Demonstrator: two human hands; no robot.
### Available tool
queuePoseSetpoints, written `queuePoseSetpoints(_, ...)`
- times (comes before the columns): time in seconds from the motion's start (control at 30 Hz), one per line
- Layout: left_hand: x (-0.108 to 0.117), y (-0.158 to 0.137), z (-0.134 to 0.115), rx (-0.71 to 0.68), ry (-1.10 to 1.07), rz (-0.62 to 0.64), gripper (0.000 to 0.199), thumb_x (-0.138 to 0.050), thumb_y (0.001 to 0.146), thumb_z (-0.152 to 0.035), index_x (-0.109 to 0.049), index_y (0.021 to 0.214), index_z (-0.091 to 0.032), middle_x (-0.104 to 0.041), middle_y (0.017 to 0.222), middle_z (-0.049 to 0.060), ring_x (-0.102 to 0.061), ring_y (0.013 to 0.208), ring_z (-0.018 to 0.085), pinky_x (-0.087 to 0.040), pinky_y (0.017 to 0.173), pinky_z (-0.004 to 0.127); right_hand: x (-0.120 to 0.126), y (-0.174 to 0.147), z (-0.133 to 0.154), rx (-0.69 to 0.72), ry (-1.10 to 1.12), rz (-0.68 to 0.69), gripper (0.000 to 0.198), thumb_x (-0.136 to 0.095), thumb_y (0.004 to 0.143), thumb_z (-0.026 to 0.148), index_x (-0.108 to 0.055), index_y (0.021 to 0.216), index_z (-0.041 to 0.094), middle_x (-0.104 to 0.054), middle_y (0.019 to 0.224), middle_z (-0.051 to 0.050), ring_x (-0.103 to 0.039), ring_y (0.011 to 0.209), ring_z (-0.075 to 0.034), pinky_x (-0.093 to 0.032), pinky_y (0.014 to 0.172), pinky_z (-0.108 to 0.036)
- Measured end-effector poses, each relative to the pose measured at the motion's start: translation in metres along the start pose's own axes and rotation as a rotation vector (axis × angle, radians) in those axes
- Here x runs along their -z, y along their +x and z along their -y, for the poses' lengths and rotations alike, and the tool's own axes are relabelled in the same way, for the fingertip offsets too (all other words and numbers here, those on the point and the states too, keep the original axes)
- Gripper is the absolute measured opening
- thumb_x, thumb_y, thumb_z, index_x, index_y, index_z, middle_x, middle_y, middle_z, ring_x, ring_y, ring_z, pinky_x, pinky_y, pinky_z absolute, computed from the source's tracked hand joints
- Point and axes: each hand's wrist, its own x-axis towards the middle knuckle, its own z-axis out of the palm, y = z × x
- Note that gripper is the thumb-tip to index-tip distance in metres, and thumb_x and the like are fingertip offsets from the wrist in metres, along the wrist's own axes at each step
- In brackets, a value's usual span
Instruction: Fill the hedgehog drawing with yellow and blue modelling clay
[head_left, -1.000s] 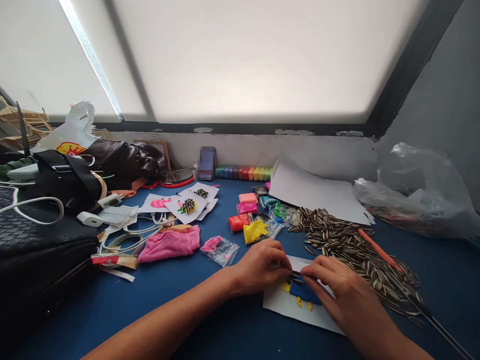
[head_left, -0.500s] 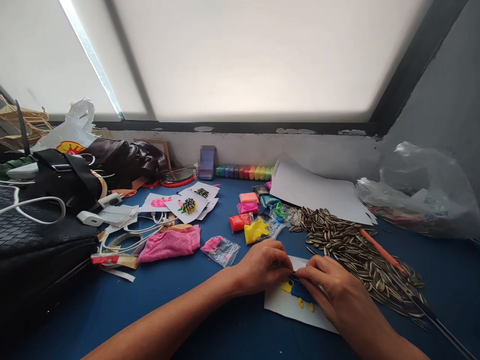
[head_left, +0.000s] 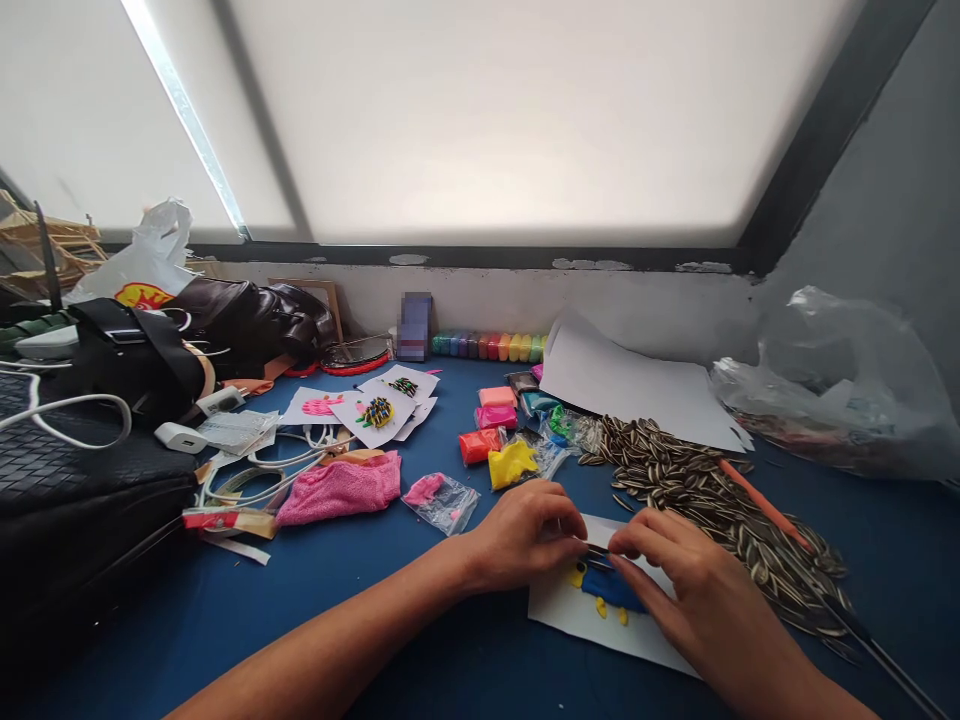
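A figure of blue clay (head_left: 613,588) with a yellow head and small yellow feet lies on a white sheet of paper (head_left: 570,610). Along its upper edge a dark striped sunflower seed (head_left: 598,550) shows between my fingertips. My left hand (head_left: 529,538) is closed, its thumb and forefinger pinched at the seed's left end. From the other side my right hand (head_left: 679,570) has thumb and forefinger at the right end, the other fingers curled. Part of the figure's right side is hidden behind my right hand.
Sunflower seeds (head_left: 660,465) lie heaped on the right, with an orange stick (head_left: 765,503) and scissors (head_left: 851,615) on them. Beyond my hands are clay packets, including yellow clay (head_left: 512,464). A pink cloth (head_left: 341,487) and decorated papers (head_left: 375,412) lie left.
My right hand has shifted slightly right, away from the left fingertips. More of the blue clay and the seed now shows between the hands. My left hand has barely moved.
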Motion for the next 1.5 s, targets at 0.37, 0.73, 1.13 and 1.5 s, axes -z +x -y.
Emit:
queuePoseSetpoints(0.37,0.000,0.000,0.001,0.031,-0.036,0.018,0.004,-0.071,0.083,-0.014,-0.073,0.079,-0.015,-0.061,0.080,0.002,-0.056,0.078,0.013,-0.043,0.072,0.023,-0.005,-0.004,-0.002,-0.008,-0.107,0.055,0.019,-0.055,0.092,0.027,-0.061,0.074,0.025,-0.064,0.072,-0.001,-0.063,0.066,-0.018,-0.048,0.057,-0.028)
queuePoseSetpoints(0.73,-0.001,0.000,0.003,0.034,-0.033,0.028,0.004,-0.072,0.083,-0.016,-0.073,0.079,-0.015,-0.061,0.081,0.003,-0.057,0.079,0.014,-0.043,0.073,0.023,-0.007,-0.006,0.002,-0.036,-0.076,0.104,0.018,-0.054,0.093,0.021,-0.060,0.077,0.025,-0.064,0.076,-0.001,-0.063,0.070,-0.018,-0.049,0.060,-0.029)
queuePoseSetpoints(1.13,-0.001,-0.001,0.002,0.030,-0.028,0.034,0.004,-0.072,0.083,-0.016,-0.074,0.080,-0.016,-0.061,0.081,0.002,-0.057,0.079,0.014,-0.044,0.073,0.023,-0.010,-0.005,0.001,-0.061,-0.070,0.062,0.020,-0.052,0.092,0.023,-0.058,0.074,0.025,-0.064,0.071,-0.001,-0.063,0.065,-0.018,-0.048,0.057,-0.028)
queuePoseSetpoints(1.5,0.000,0.000,0.002,0.006,-0.026,0.024,0.005,-0.072,0.083,-0.014,-0.074,0.079,-0.014,-0.061,0.079,0.002,-0.056,0.077,0.013,-0.043,0.072,0.022,-0.011,-0.004,0.003,-0.073,-0.079,0.058,0.020,-0.053,0.091,0.021,-0.057,0.072,0.024,-0.063,0.069,0.000,-0.062,0.063,-0.018,-0.048,0.055,-0.028)
